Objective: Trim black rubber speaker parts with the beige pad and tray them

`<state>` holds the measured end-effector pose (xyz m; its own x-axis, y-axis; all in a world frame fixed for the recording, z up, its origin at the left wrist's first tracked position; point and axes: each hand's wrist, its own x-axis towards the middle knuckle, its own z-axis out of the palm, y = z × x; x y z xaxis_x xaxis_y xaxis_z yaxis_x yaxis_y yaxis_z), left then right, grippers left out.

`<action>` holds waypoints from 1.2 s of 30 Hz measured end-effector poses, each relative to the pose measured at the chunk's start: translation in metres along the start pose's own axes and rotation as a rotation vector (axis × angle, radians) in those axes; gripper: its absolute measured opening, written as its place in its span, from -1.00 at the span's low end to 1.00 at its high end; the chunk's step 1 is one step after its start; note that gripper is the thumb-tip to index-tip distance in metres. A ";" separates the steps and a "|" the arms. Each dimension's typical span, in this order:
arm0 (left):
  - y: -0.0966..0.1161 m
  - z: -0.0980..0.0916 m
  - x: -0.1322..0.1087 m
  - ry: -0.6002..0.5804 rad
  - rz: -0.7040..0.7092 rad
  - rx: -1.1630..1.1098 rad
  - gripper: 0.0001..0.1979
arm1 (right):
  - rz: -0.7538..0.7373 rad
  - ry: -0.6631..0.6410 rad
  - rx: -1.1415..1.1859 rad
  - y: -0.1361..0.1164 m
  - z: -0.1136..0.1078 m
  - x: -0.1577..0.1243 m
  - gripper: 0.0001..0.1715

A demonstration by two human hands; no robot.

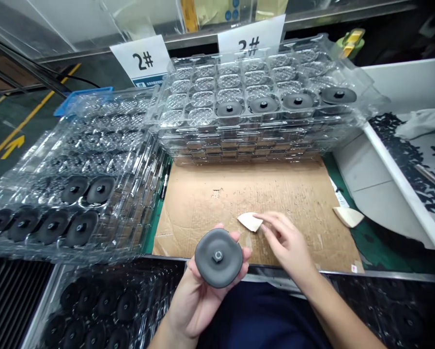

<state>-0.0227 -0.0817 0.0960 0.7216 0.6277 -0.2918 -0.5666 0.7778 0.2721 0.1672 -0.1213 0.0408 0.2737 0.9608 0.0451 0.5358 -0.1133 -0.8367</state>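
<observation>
My left hand holds a black rounded disc with a small metal centre, its fingers wrapped round the edge from below. To its right, my right hand pinches a cream, wedge-shaped piece at its right corner, over the cardboard sheet. A second cream piece lies at the cardboard's right edge. Behind the cardboard, a stack of clear trays carries several black discs in its front row.
More clear trays with black discs stand at the left, and others lie below the bench edge. A white bin with black scraps is at the right. Two "2#" paper signs stand behind the trays.
</observation>
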 end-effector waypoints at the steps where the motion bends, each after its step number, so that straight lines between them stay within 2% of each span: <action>1: 0.000 0.001 -0.001 0.005 -0.001 -0.002 -0.54 | -0.015 -0.032 0.018 -0.006 -0.002 -0.002 -0.70; 5: -0.002 0.001 -0.005 -0.003 -0.013 -0.019 -0.54 | -0.035 -0.125 0.039 -0.016 -0.003 -0.009 -0.71; 10: 0.000 0.002 -0.015 -0.047 -0.013 0.083 -0.52 | 0.013 -0.112 0.032 -0.010 0.001 -0.014 -0.71; 12: 0.003 0.006 -0.019 -0.066 0.109 0.301 -0.52 | 0.019 -0.104 0.044 -0.009 0.000 -0.015 -0.72; 14: 0.007 0.010 -0.021 -0.058 0.335 0.682 -0.46 | 0.014 -0.085 0.054 -0.012 -0.002 -0.016 -0.74; 16: 0.010 0.013 -0.023 -0.055 0.527 1.105 -0.20 | 0.009 -0.028 0.055 -0.020 -0.007 -0.019 -0.77; 18: 0.011 0.014 -0.024 -0.069 0.597 1.386 0.01 | 0.009 0.093 0.076 -0.033 -0.013 -0.024 -0.78; 20: 0.011 0.014 -0.027 -0.081 0.612 1.488 0.06 | -0.014 0.182 0.161 -0.048 -0.019 -0.031 -0.81; 21: 0.010 0.014 -0.028 -0.078 0.621 1.503 0.05 | -0.033 0.173 0.224 -0.055 -0.021 -0.034 -0.82; 23: 0.008 0.014 -0.033 -0.057 0.623 1.531 0.05 | -0.073 0.027 0.348 -0.070 -0.025 -0.037 -0.84; 26: 0.004 0.013 -0.042 -0.033 0.587 1.584 0.07 | -0.069 -0.307 0.459 -0.085 -0.030 -0.037 -0.93; 30: 0.002 0.013 -0.055 -0.067 0.502 1.535 0.05 | 0.094 -0.689 0.666 -0.096 -0.039 -0.030 -0.88; 32: 0.001 0.014 -0.062 -0.067 0.417 1.487 0.03 | 0.146 -0.802 0.755 -0.101 -0.044 -0.030 -0.88; 36: -0.004 0.018 -0.072 -0.126 0.253 1.410 0.03 | 0.164 -0.891 0.832 -0.109 -0.047 -0.038 -0.87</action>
<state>-0.0657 -0.1306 0.1326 0.7352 0.6768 -0.0382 0.1230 -0.0778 0.9893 0.1364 -0.1572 0.1560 -0.5257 0.8247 -0.2085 -0.2156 -0.3663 -0.9052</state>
